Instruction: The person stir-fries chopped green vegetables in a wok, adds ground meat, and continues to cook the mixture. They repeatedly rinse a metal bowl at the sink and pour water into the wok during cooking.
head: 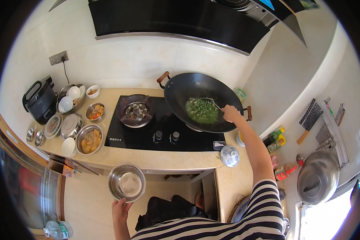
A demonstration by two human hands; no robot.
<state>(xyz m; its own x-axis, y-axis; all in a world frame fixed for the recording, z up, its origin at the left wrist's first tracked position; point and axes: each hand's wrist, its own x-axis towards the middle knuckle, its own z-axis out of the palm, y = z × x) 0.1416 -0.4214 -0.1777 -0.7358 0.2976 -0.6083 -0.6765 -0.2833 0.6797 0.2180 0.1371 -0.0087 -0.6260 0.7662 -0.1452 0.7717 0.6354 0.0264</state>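
My left hand [121,209] grips the near rim of a stainless steel bowl [111,183], held in front of the counter's edge. A whitish residue or liquid shows at the bowl's bottom. Over the right burner sits a large black wok [180,90] with wooden side handles. Chopped greens in a greenish liquid [202,112] fill its bottom. My right hand [231,114] reaches over the wok's right side, closed on the handle of a metal spatula or ladle [216,105]. The utensil's head dips into the greens and is partly hidden.
An unlit left burner [135,111] is beside the wok. Steel bowls of food [90,140], stacked dishes [66,103] and a black rice cooker [40,100] crowd the left counter. A blue-and-white lid [229,156] and sauce bottles [285,171] stand right. The range hood [168,21] hangs above.
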